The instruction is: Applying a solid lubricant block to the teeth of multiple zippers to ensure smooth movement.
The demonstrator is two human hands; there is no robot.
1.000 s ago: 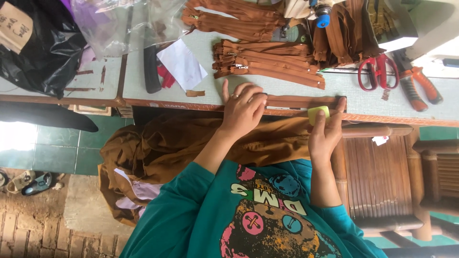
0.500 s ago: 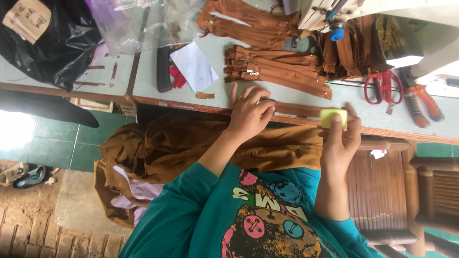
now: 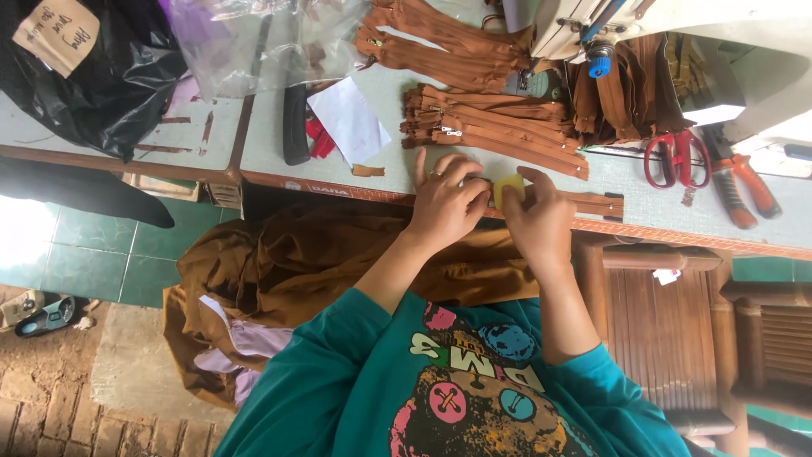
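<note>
You are working at the near edge of the table [image 3: 677, 211], with both hands meeting over a brown zipper strip [image 3: 596, 203] that is lying along that edge. Your right hand [image 3: 541, 222] is pinching a small yellow block [image 3: 507, 189], and its fingers [image 3: 534, 176] are curling closed around the block with only the left face showing. Your left hand [image 3: 448, 203] is lying flat on the strip at 9 o'clock from the block. Its fingers [image 3: 420, 165] are spreading partly open and pressing down rather than gripping; I cannot tell whether anything is pinned beneath the palm. The free end of the strip is running out at 3 o'clock from your right hand. A stack of brown zippers [image 3: 491, 127] is sitting at 12 o'clock, red-handled scissors [image 3: 677, 156] at 2 o'clock, orange-handled pliers [image 3: 744, 186] just beyond them, and a white paper [image 3: 351, 118] at 10 o'clock. Brown cloth [image 3: 338, 262] is bunching in your lap at 7 o'clock. In my judgement the block is being worked against the strip, so the job is depending on the left hand holding the strip taut and flat. Press the block squarely, and stroke away from the anchoring hand toward 3 o'clock. Watch that the strip is not sliding off the table edge.
</note>
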